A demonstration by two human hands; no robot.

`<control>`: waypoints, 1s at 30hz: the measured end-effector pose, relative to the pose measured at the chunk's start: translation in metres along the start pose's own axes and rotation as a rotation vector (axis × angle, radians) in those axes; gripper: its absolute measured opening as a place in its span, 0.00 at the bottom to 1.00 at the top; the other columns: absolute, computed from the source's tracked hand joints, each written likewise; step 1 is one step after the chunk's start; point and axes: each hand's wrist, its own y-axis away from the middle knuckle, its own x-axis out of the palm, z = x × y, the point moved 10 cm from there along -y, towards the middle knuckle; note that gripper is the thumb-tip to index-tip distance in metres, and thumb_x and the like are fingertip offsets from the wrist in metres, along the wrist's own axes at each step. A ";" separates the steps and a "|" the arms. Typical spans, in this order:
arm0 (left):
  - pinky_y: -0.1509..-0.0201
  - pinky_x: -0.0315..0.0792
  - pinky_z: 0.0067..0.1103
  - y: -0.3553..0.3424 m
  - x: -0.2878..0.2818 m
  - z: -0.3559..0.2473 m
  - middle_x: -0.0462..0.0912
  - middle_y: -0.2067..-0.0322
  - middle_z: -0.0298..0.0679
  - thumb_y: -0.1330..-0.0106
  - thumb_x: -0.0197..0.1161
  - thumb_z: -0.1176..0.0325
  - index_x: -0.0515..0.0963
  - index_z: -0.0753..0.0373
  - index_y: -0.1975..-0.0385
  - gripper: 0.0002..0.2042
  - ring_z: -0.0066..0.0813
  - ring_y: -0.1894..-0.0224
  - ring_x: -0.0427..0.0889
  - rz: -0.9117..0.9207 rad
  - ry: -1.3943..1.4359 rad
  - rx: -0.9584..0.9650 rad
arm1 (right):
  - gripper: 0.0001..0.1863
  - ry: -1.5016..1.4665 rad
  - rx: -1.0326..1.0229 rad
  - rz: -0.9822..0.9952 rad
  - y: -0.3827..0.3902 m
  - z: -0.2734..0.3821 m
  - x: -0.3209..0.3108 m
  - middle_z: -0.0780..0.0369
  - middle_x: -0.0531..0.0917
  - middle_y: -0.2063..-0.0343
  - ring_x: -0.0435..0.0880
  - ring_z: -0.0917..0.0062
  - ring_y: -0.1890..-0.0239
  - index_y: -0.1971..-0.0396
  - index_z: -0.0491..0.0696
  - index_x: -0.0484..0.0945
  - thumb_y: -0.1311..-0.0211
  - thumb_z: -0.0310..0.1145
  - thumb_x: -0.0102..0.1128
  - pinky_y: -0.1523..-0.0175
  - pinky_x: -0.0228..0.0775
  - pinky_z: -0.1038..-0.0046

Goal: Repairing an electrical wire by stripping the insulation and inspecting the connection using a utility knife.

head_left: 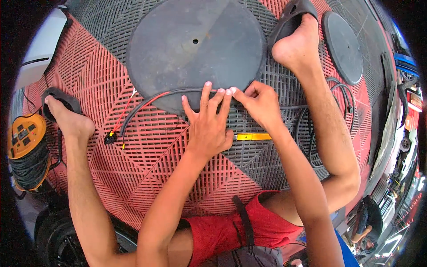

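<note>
On the red-and-grey floor mat (149, 158), the cable bundle (156, 95) is lying left to right along the near edge of the disc (195, 60), beneath the spread, ungripping fingers of my left hand (207, 127), while my right hand (263, 106) is resting half-curled alongside, grip unclear.

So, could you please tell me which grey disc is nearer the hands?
The larger disc, beside the left hand and right hand; the smaller disc lies past the right foot.
</note>
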 end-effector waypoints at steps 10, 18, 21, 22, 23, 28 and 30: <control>0.35 0.37 0.77 0.000 0.007 0.011 0.63 0.33 0.42 0.60 0.69 0.64 0.64 0.60 0.30 0.47 0.55 0.22 0.50 0.121 -0.027 0.120 | 0.28 0.144 -0.058 0.104 -0.009 0.010 0.007 0.57 0.80 0.85 0.78 0.75 0.79 0.81 0.40 0.82 0.44 0.54 0.76 0.69 0.72 0.67; 0.36 0.38 0.77 0.002 0.009 0.012 0.65 0.34 0.41 0.59 0.71 0.63 0.67 0.59 0.31 0.45 0.54 0.23 0.52 0.118 -0.006 0.203 | 0.28 0.226 -0.112 0.158 -0.015 0.020 0.005 0.50 0.81 0.85 0.85 0.61 0.80 0.80 0.39 0.84 0.44 0.53 0.74 0.67 0.76 0.61; 0.36 0.39 0.77 0.004 0.008 0.011 0.65 0.33 0.39 0.59 0.71 0.62 0.69 0.60 0.32 0.44 0.54 0.23 0.53 0.115 -0.037 0.238 | 0.28 0.193 -0.096 0.147 -0.015 0.019 0.004 0.50 0.81 0.86 0.84 0.60 0.81 0.81 0.39 0.84 0.44 0.53 0.74 0.68 0.76 0.61; 0.36 0.39 0.77 0.006 0.008 0.012 0.65 0.33 0.39 0.59 0.71 0.62 0.69 0.60 0.32 0.44 0.53 0.23 0.53 0.111 -0.046 0.252 | 0.28 0.208 -0.099 0.137 -0.015 0.020 0.005 0.50 0.81 0.86 0.84 0.61 0.81 0.81 0.39 0.84 0.44 0.54 0.74 0.68 0.76 0.61; 0.36 0.39 0.77 0.005 0.008 0.010 0.65 0.33 0.38 0.59 0.71 0.62 0.70 0.60 0.33 0.44 0.53 0.23 0.53 0.105 -0.050 0.271 | 0.28 0.228 -0.099 0.123 -0.015 0.019 0.002 0.50 0.81 0.86 0.84 0.61 0.81 0.80 0.38 0.84 0.45 0.54 0.74 0.68 0.76 0.62; 0.36 0.40 0.77 0.007 0.007 0.008 0.65 0.33 0.38 0.58 0.69 0.62 0.69 0.60 0.32 0.44 0.53 0.23 0.53 0.109 -0.088 0.270 | 0.28 0.250 -0.070 0.175 -0.015 0.019 0.005 0.57 0.83 0.84 0.81 0.75 0.80 0.79 0.39 0.85 0.42 0.54 0.75 0.68 0.75 0.67; 0.36 0.39 0.77 0.004 0.005 0.004 0.65 0.33 0.39 0.58 0.68 0.62 0.69 0.60 0.31 0.44 0.52 0.22 0.52 0.091 -0.085 0.276 | 0.28 0.243 -0.077 0.172 -0.018 0.018 0.000 0.58 0.83 0.84 0.81 0.76 0.80 0.79 0.39 0.85 0.42 0.53 0.75 0.69 0.75 0.67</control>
